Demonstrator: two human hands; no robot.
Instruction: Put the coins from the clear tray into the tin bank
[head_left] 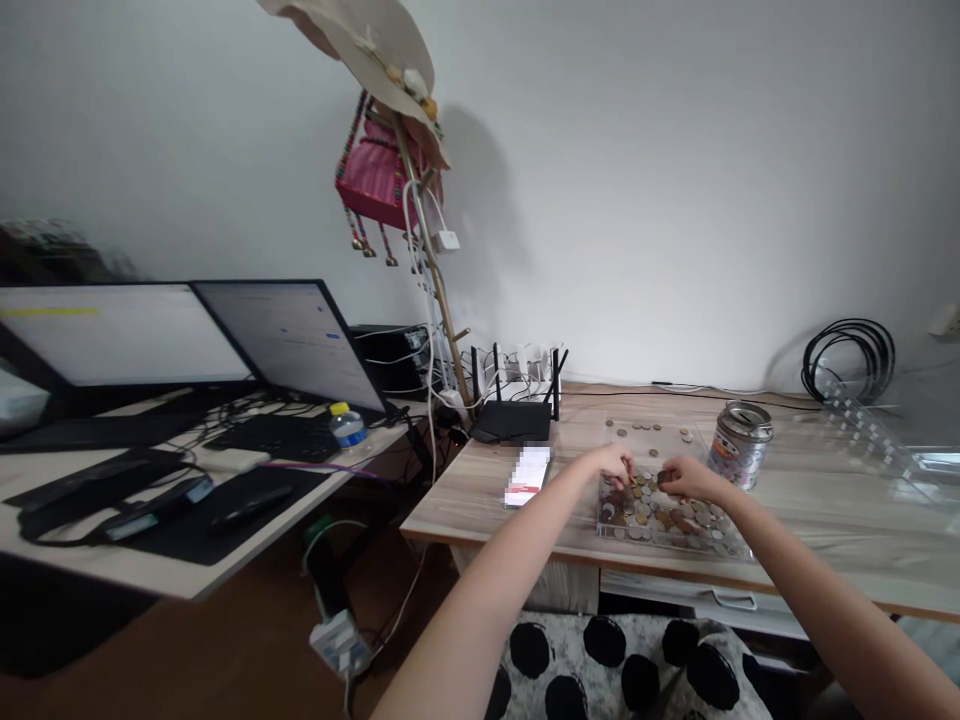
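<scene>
A clear plastic tray (602, 528) on the wooden desk holds many coins (675, 520), silver, golden and brown, thickest along its front. Over the left part of the tray is my left hand (613, 465), fingers curled down among the coins; whatever lies between its fingertips is too small to name. My right hand (686, 478) reaches in from the right and pinches a dark brown coin (664, 479) above the pile. Just right of the tray stands a metal tin (739, 445) with a cartoon print and a ring in its top.
A lit phone (528, 475) lies left of the tray, before a black router (512, 420). Coiled black cable (849, 362) and a clear plastic panel (870, 425) are at the right. On the neighbouring desk stand monitors (289, 340) and a small bottle (346, 428).
</scene>
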